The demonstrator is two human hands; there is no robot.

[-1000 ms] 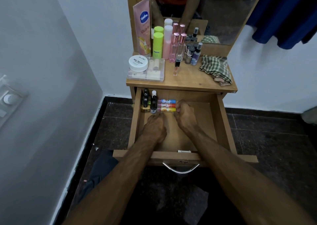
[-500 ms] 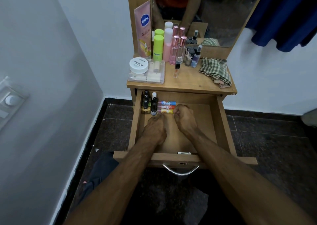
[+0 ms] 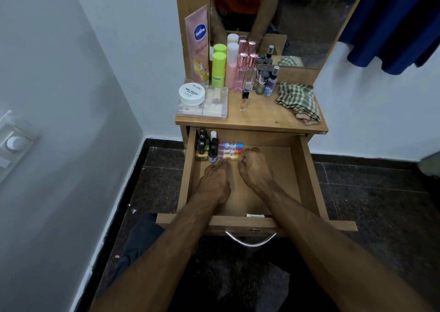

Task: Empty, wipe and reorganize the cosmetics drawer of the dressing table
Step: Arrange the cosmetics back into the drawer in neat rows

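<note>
Drawer [image 3: 307, 176] pulled out | left hand [image 3: 214, 183] flat, fingers extended | right hand [image 3: 256, 166] fisted — contents hidden

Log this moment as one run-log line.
stage: reorganizing | open wooden drawer | left hand and right hand at three colourful lying tubes | checked cloth on tabletop

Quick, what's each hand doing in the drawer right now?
Left hand: open, straight fingertips touching the lowest of the lip balm tubes.
Right hand: fingers curled at the tubes' ends; whether it pinches one cannot be told.
</note>
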